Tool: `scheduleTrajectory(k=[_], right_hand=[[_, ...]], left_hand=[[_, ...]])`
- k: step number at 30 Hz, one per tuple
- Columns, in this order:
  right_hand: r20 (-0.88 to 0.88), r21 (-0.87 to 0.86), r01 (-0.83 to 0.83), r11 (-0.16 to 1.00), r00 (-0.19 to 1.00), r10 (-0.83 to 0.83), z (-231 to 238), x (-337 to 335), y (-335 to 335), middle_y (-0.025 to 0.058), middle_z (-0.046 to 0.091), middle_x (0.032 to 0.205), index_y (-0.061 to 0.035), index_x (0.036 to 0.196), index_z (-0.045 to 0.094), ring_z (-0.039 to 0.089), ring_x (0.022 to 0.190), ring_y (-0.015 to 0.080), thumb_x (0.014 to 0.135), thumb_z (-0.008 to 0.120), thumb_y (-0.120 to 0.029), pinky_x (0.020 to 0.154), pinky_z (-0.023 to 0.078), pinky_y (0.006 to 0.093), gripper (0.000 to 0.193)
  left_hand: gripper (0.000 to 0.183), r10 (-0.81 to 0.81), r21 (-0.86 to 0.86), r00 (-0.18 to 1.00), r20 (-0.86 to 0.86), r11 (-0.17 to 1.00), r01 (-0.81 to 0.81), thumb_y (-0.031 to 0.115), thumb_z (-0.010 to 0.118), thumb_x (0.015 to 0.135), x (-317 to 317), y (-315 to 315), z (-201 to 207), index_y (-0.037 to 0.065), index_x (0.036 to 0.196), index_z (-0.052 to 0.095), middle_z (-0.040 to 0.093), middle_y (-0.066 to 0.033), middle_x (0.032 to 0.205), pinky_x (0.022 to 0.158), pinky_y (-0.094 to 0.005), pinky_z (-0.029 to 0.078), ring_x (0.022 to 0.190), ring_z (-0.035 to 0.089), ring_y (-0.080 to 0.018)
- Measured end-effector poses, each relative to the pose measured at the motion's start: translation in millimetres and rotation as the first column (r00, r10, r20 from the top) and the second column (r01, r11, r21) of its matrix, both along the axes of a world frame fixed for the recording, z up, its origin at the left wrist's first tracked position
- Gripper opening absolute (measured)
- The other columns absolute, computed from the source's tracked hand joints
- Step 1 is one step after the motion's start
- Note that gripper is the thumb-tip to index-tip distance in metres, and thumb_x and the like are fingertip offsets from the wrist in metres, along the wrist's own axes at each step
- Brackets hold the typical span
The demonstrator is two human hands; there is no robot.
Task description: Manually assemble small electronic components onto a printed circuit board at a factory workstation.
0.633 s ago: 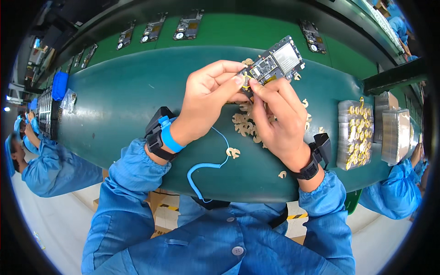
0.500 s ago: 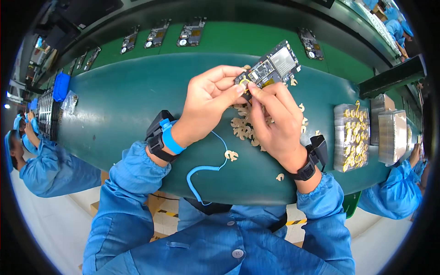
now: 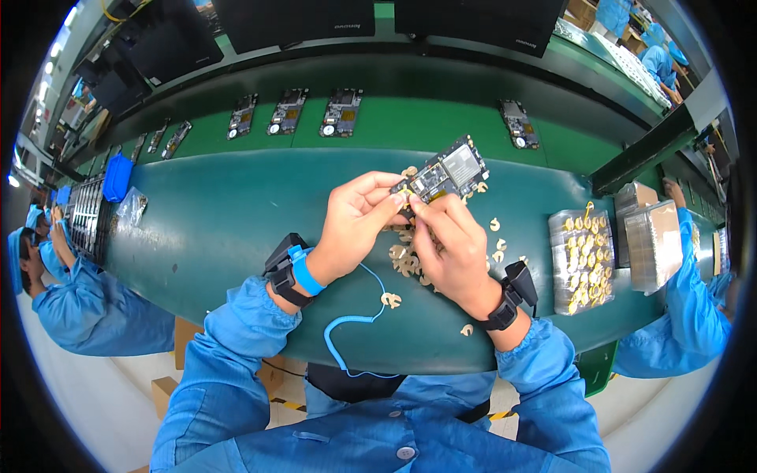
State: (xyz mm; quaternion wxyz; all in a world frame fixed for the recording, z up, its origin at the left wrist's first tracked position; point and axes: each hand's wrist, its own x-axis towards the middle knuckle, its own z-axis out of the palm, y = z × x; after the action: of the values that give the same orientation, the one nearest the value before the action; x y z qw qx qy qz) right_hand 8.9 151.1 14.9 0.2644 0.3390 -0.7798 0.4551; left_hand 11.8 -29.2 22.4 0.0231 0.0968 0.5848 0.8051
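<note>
My left hand (image 3: 356,225) grips a dark circuit board (image 3: 432,180) by its near-left corner, thumb on top. The board is tilted above the green table, with a silver shield plate toward its far end. At the held corner sits a small round yellow-edged part (image 3: 407,194), mostly covered by fingers. My right hand (image 3: 456,248) is closed, its thumb and index finger pinched against that part; whether they hold it or only press it is hidden. Under the hands lies a pile of small beige notched pieces (image 3: 404,260).
A clear tray of yellow round parts (image 3: 582,264) stands at right, beside stacked clear trays (image 3: 653,244). More boards (image 3: 342,112) lie along the green strip behind. A coiled blue cord (image 3: 335,325) crosses the near table. Co-workers' sleeves (image 3: 102,303) flank both sides.
The view has tilted up, so the scene sits lower and the monitors show more. Both hands keep the same grip at the board's corner.
</note>
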Motion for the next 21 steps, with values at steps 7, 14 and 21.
scheduleTrajectory(k=[7,14,21], right_hand=[[0.058,-0.138,0.099,0.985,0.994,-0.092,4.2,2.2,3.8,0.0089,0.061,0.082,0.0007,0.101,0.067,0.061,0.062,0.0161,0.085,0.068,0.008,0.052,0.048,0.0285,0.017],[0.343,-0.197,0.143,0.97,0.937,-0.068,-4.5,-1.2,0.5,0.0015,0.056,0.072,-0.0007,0.122,0.058,0.052,0.055,0.0045,0.089,0.072,0.0,0.048,0.038,0.0214,0.036],[0.315,-0.157,0.12,0.98,0.947,-0.065,5.8,-8.4,3.6,0.0045,0.058,0.074,-0.002,0.127,0.061,0.055,0.058,0.0107,0.091,0.073,-0.001,0.052,0.046,0.0272,0.038]], left_hand=[[0.027,-0.006,0.122,0.996,0.084,0.993,-0.004,0.003,0.055,0.103,1.6,-4.8,-4.5,-0.007,0.129,0.056,0.071,-0.0162,0.118,0.089,-0.032,0.061,0.105,0.07,-0.0185],[0.028,-0.028,0.203,0.992,0.127,0.979,0.001,0.003,0.054,0.104,-4.3,-5.8,-9.5,-0.007,0.13,0.054,0.069,-0.0168,0.12,0.09,-0.033,0.06,0.106,0.07,-0.0198],[0.031,-0.035,0.051,0.995,0.098,0.998,0.03,0.004,0.055,0.104,-8.8,-10.4,-13.3,-0.005,0.133,0.052,0.07,-0.0134,0.118,0.09,-0.0346,0.059,0.104,0.068,-0.0179]])
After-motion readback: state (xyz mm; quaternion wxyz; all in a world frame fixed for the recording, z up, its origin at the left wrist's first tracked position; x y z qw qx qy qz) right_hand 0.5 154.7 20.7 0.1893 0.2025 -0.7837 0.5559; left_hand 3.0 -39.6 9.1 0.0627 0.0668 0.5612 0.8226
